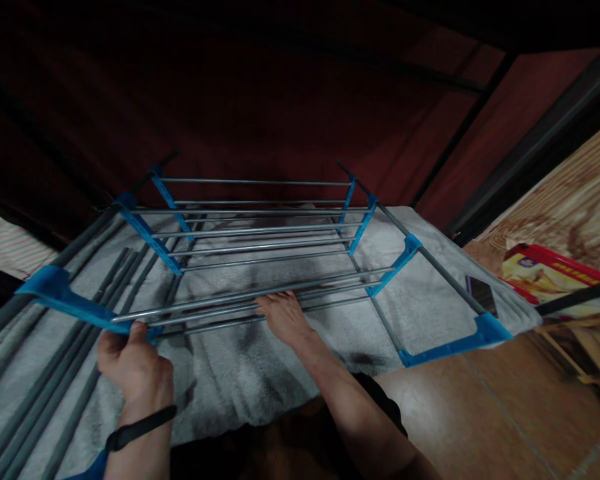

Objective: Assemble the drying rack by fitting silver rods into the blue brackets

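Observation:
A partly assembled rack of grey tubes and blue plastic brackets lies on a grey cloth (240, 393). My left hand (137, 363), a dark band on its wrist, is closed around the inner end of the near left blue bracket (80, 305), where a thin metal rod (195, 305) meets it. My right hand (285, 320) rests over the near rods at mid-length, fingers curled around them. At their right ends those rods join a blue bracket (395, 267). Nearer on the right, another blue bracket (455, 348) bears no rods. My left fingertips are partly hidden.
Several loose grey tubes (75, 380) lie on the cloth at left. A phone (481, 295) sits near the cloth's right edge, beside a red and yellow box (555, 273). Tiled floor (445, 407) shows at lower right. A dark red panel (260, 100) stands behind.

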A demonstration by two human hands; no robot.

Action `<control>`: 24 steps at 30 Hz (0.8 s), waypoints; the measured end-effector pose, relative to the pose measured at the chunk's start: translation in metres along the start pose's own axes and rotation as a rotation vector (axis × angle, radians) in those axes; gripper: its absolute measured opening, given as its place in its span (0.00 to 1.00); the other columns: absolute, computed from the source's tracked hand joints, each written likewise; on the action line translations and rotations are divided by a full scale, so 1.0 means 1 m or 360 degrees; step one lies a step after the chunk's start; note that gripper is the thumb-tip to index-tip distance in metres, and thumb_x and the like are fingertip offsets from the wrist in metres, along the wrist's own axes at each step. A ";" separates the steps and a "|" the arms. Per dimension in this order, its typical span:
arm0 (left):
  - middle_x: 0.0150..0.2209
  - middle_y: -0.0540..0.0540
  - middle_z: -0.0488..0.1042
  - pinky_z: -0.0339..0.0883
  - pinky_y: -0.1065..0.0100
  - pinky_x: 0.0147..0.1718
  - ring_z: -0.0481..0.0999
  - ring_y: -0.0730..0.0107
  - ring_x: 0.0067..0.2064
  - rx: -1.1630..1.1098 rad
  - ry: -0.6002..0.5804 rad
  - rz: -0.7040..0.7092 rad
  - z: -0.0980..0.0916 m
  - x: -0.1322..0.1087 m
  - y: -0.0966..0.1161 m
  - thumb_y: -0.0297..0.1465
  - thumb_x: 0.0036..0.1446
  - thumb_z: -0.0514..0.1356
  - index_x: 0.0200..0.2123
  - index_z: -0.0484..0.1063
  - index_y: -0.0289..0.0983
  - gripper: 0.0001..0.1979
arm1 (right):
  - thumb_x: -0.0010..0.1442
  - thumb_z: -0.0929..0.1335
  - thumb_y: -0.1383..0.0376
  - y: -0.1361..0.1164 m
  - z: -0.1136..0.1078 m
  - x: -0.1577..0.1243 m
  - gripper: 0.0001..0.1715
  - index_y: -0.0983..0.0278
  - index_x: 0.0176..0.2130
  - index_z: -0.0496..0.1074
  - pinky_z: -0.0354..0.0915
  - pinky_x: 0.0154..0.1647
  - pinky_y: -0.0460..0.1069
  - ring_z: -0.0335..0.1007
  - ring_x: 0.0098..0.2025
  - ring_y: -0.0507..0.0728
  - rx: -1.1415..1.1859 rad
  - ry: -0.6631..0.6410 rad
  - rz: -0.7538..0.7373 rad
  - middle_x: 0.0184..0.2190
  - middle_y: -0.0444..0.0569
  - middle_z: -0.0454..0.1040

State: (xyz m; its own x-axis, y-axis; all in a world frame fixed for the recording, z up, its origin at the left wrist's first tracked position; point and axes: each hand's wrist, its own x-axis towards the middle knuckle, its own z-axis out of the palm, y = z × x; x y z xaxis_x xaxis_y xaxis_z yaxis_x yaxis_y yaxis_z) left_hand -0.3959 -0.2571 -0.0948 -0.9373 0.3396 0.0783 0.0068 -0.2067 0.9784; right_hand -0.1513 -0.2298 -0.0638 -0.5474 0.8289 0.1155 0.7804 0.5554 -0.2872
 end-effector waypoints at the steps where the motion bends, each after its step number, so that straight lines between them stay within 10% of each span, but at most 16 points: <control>1: 0.29 0.56 0.65 0.64 0.66 0.42 0.66 0.72 0.33 0.0008 0.0010 -0.0001 0.000 0.000 0.000 0.25 0.44 0.63 0.30 0.66 0.41 0.10 | 0.67 0.62 0.62 0.000 0.000 0.000 0.11 0.58 0.46 0.72 0.58 0.51 0.52 0.71 0.48 0.55 -0.0004 0.0002 0.0001 0.44 0.43 0.78; 12: 0.29 0.56 0.65 0.62 0.71 0.39 0.63 0.76 0.31 0.0019 -0.0011 0.0076 0.001 0.007 -0.006 0.27 0.46 0.62 0.31 0.67 0.38 0.08 | 0.68 0.60 0.58 -0.008 -0.005 -0.007 0.18 0.57 0.53 0.70 0.59 0.55 0.52 0.70 0.51 0.56 0.0133 0.0138 0.0041 0.48 0.47 0.77; 24: 0.47 0.44 0.74 0.60 0.64 0.54 0.71 0.65 0.49 -0.0029 -0.0061 0.0296 -0.004 0.005 -0.002 0.34 0.54 0.60 0.49 0.71 0.37 0.18 | 0.65 0.61 0.60 -0.012 0.017 -0.008 0.21 0.61 0.55 0.70 0.62 0.59 0.55 0.66 0.58 0.58 0.0715 0.0447 -0.0027 0.57 0.52 0.70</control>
State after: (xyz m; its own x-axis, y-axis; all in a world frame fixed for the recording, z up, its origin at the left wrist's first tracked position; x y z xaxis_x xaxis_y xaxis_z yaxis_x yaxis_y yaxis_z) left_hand -0.4024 -0.2584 -0.0965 -0.9064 0.3286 0.2653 0.1723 -0.2858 0.9427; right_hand -0.1613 -0.2438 -0.0780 -0.4088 0.8403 0.3560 0.5321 0.5364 -0.6552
